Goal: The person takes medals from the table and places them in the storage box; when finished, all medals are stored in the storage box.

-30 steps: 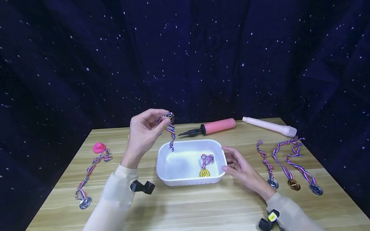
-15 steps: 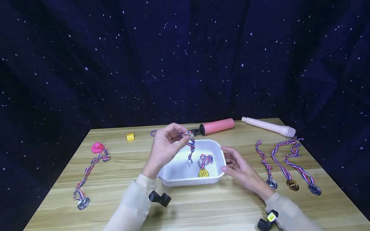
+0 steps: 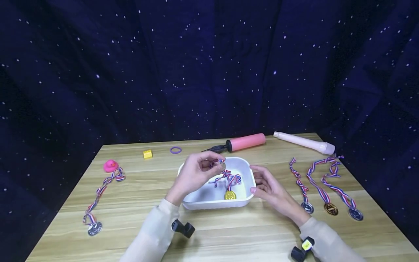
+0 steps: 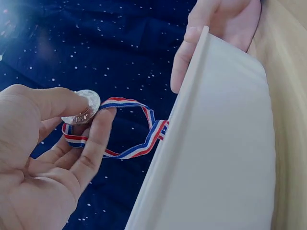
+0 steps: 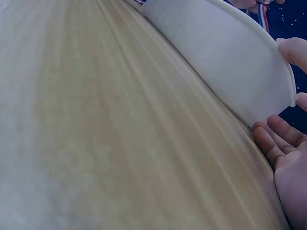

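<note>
In the head view the left hand (image 3: 195, 174) covers part of the tub (image 3: 243, 201) rim and most of the silver medal (image 3: 220, 165) it pinches. The gold medal (image 3: 230, 195) inside the tub is too small to read. In the right wrist view the tub's far end runs off the top edge, and the right hand (image 5: 288, 148) beside the tub is cut by the frame.
</note>
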Available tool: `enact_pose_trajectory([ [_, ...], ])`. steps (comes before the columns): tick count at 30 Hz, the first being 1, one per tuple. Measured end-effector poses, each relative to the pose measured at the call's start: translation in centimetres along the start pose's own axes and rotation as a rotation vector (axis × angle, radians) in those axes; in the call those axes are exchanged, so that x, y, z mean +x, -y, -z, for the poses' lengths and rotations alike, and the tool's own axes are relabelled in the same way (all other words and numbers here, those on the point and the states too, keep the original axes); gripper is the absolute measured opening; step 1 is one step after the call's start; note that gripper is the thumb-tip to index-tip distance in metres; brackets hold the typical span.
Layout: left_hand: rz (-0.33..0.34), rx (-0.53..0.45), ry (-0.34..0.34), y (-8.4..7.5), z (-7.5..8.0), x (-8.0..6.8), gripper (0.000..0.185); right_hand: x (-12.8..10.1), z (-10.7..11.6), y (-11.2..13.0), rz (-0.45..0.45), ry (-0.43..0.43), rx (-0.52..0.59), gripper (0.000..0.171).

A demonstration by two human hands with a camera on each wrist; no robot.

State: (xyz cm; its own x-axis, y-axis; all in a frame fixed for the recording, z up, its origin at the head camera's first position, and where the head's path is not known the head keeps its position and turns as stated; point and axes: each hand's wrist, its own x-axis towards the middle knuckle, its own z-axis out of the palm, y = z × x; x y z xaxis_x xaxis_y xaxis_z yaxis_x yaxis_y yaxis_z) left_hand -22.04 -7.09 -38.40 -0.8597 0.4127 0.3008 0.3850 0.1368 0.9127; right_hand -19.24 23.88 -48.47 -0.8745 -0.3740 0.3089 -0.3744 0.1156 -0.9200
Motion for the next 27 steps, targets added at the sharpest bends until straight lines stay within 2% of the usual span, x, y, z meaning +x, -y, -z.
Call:
enact_pose_trajectory([
  [4, 0.002, 0.067, 0.028, 0.3, 0.2, -0.2, 0.02, 0.0, -0.1, 0.1, 0.002, -0.002, 0.001, 0.071],
  [10, -0.069, 0.205, 0.061, 0.5, 0.5, -0.3, 0.016, 0.0, -0.1, 0.1, 0.007, -0.007, 0.01, 0.071],
  [13, -0.083, 0.269, 0.071, 0.7, 0.5, -0.4, 0.015, 0.0, -0.1, -0.1, 0.004, -0.005, 0.011, 0.071],
  [16, -0.068, 0.351, 0.102, 0.9, 0.5, -0.5, 0.014, -0.1, -0.1, -0.2, -0.002, -0.004, 0.008, 0.071],
  [19, -0.041, 0.397, 0.161, 1.0, 0.4, -0.5, 0.015, -0.2, -0.1, -0.2, -0.003, -0.004, 0.006, 0.071],
  [23, 0.01, 0.378, 0.243, 1.2, 0.3, -0.5, 0.02, -0.1, -0.1, -0.1, 0.003, -0.002, 0.012, 0.071],
  [27, 0.059, 0.364, 0.293, 1.4, 0.4, -0.6, 0.022, -0.1, 0.0, 0.0, 0.004, -0.001, 0.014, 0.07],
])
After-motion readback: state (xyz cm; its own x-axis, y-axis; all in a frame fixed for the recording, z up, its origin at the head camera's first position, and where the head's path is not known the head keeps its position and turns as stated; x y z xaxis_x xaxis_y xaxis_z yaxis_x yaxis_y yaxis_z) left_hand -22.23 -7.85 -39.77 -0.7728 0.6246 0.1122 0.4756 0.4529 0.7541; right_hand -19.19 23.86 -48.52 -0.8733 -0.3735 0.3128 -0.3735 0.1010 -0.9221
